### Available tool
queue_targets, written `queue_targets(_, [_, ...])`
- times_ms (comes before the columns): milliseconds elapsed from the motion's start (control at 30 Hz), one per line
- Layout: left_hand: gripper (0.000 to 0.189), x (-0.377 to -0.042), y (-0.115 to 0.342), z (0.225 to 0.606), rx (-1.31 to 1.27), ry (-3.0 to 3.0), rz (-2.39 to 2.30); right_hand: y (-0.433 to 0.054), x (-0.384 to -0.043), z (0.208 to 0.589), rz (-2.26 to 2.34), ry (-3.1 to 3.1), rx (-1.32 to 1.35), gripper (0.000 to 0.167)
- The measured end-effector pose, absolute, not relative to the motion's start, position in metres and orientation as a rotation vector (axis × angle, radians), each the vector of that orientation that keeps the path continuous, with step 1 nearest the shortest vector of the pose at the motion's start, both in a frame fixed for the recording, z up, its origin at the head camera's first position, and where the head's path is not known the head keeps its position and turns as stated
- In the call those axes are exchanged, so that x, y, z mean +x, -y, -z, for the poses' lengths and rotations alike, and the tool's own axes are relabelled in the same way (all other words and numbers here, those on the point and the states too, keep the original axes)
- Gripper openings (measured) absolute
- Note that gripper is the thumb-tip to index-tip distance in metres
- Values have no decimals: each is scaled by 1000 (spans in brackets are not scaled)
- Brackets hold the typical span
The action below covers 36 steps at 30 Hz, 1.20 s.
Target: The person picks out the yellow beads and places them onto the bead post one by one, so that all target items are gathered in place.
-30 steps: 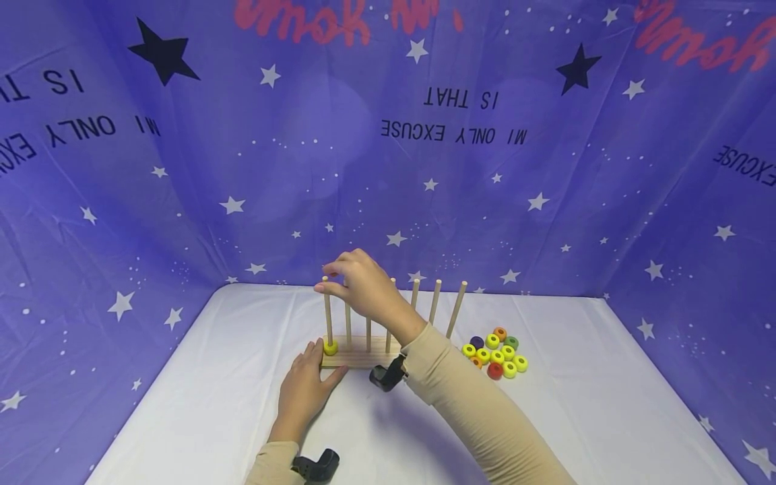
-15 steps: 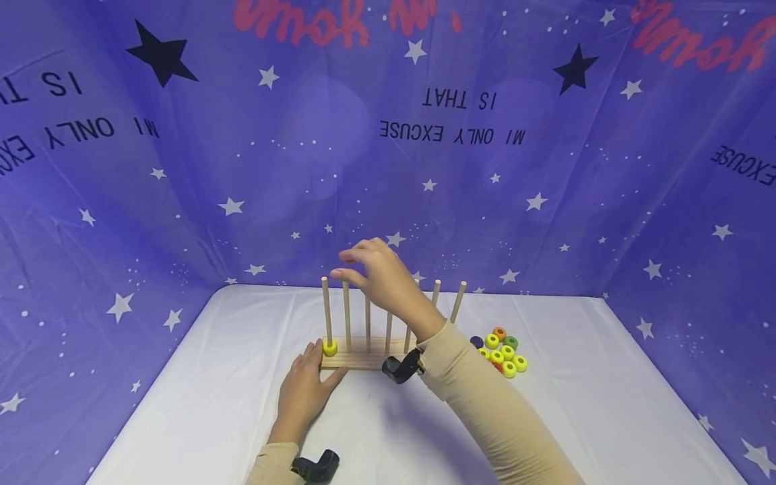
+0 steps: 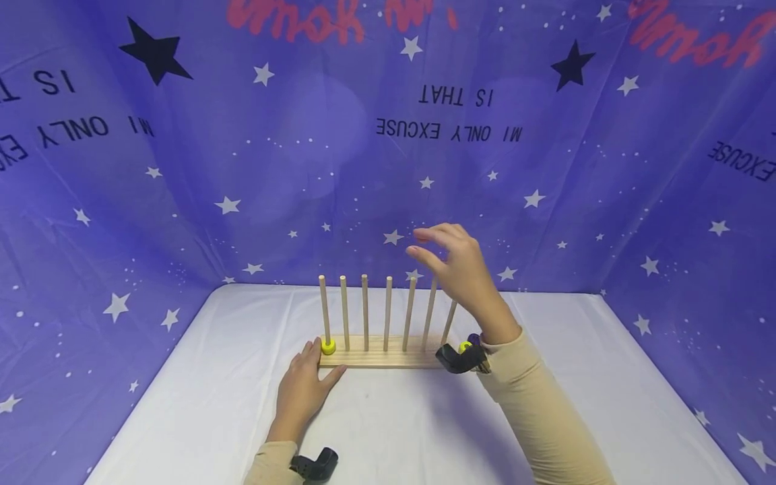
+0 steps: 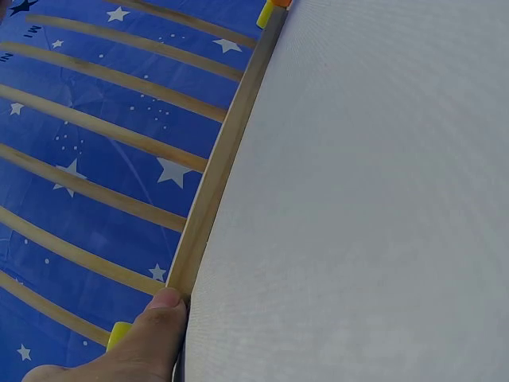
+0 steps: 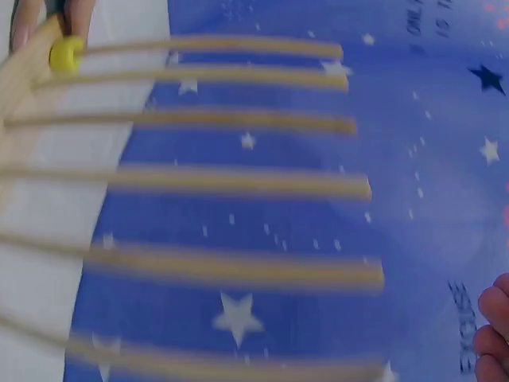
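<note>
Starry purple backdrop point(image 3: 351, 175) behind pegged board point(image 3: 384, 362), hands point(image 3: 300, 389) point(image 3: 463, 273) both spread, black wrist camera point(image 3: 459, 360) before beads point(image 3: 465, 347)

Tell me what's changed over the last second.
The right hand moved up and right, from the leftmost peg's top toward the rightmost pegs. Its arm now hides most of the loose beads in the head view. The left hand still holds the wooden base, and the yellow bead stays at the peg's foot.

"ONLY EXCUSE", "IS THAT", upside-down black letters point(image 3: 409, 127) on purple backdrop point(image 3: 358, 168)
</note>
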<state>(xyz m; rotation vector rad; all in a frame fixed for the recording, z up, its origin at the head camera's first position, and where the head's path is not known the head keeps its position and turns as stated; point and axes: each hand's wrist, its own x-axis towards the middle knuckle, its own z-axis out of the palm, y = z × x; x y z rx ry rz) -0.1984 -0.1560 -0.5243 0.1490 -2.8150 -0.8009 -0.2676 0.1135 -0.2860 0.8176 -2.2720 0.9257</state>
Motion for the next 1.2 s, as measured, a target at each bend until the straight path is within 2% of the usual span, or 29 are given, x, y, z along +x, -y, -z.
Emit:
queue_targets(333, [88,-198,163,521,161,2841,816,-182,-273,302,-899,2316,612,34])
queue_targets(700, [88,-201,162,523,135,2838,821,-256,-294,370,-1004,2529,242,43])
queue_targets(933, [87,-199,160,522,131,2835,818,-266,-293,423,-1030,2655,200,40])
queue_targets(1200, [87,-199,158,522,125,2840,810,-255,-284,457,-1003,2777,306,35])
